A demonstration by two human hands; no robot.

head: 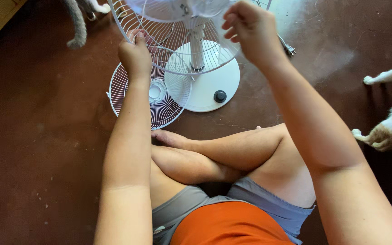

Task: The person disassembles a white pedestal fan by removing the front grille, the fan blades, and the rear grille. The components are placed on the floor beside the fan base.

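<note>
Rear grille [169, 50]: white wire, mounted on the fan, far centre.
Blade [178, 8]: translucent, inside it.
Front grille [148, 97]: flat on floor, left of base.

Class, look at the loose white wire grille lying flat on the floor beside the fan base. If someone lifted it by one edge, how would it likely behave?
The wire grille is thin open wire, so probably light for its size. Its slender spokes might flex slightly or bend if squeezed. It's round, so on edge it could roll; lying flat it should stay put.
</note>
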